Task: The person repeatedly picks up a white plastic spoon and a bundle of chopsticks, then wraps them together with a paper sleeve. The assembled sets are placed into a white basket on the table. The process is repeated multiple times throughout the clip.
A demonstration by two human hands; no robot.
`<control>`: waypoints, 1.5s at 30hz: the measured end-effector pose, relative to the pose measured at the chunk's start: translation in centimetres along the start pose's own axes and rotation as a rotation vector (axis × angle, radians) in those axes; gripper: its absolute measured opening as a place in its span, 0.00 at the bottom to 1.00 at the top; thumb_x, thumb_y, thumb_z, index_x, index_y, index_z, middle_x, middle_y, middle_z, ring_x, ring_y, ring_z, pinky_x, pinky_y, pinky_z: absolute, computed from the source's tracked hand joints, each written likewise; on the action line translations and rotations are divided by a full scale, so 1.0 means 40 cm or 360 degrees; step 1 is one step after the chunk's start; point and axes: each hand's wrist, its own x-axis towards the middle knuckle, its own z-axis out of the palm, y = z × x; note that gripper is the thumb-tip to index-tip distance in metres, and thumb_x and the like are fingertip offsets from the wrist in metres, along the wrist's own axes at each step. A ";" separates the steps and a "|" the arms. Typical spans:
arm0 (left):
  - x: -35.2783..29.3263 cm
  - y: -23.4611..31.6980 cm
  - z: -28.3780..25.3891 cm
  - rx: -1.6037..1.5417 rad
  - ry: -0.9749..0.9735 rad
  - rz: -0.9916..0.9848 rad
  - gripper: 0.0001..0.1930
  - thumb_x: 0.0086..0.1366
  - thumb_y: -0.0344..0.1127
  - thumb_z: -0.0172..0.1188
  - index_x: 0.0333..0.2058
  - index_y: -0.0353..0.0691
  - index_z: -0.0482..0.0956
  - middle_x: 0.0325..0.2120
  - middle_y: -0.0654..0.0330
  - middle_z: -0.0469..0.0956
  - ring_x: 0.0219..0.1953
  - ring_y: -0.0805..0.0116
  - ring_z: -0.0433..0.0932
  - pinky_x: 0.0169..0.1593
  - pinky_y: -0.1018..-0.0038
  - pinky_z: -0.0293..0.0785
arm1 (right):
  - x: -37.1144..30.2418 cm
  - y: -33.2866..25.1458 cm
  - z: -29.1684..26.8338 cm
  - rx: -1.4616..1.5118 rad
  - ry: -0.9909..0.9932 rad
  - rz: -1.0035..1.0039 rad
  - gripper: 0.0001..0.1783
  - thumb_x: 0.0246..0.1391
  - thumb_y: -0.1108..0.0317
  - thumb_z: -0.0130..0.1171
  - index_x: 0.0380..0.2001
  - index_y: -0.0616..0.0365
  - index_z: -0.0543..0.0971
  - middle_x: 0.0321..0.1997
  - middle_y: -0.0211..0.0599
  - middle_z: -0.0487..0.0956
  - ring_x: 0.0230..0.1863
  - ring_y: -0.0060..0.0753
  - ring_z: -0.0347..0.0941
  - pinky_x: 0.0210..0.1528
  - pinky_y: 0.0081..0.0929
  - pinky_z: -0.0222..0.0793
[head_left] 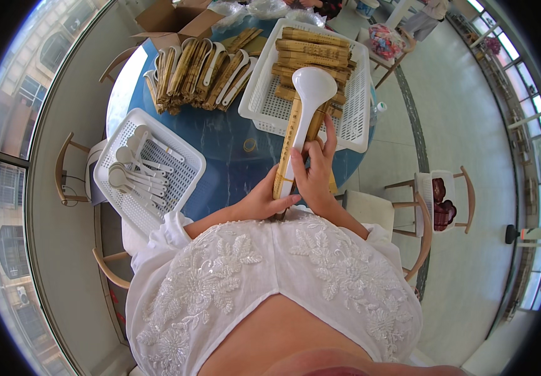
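Observation:
A long white ladle (pixel 313 89) is upright in front of me, bowl at the top, against a flat yellow-brown bundle with dark print (pixel 290 135). My left hand (pixel 263 193) is closed round the lower end of both, thumb across the ladle's handle. Higher up, my right hand (pixel 314 172) grips the handle and bundle from the right, with its index finger pointing up. A thin band seems to cross the bundle near my left thumb. Just beyond, a white basket (pixel 253 94) holds stacks of similar yellow-brown bundles (pixel 311 47).
On the blue round table (pixel 220 135), several bundles paired with white ladles (pixel 201 72) lie in a row. A rubber band (pixel 249 145) lies near the middle. Another white basket (pixel 186 185) at left holds loose ladles (pixel 135 166). Chairs (pixel 427 200) stand around; a cardboard box (pixel 179 22) is behind.

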 end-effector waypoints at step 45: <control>-0.024 -0.015 -0.009 0.0146 0.0088 -0.0080 0.47 0.58 0.45 0.65 0.63 0.31 0.41 0.55 0.46 0.60 0.58 0.59 0.60 0.59 0.68 0.59 | 0.219 0.012 -0.034 -0.0071 0.0138 -0.0193 0.28 0.48 0.65 0.63 0.51 0.59 0.67 0.54 0.49 0.67 0.53 0.49 0.66 0.51 0.36 0.66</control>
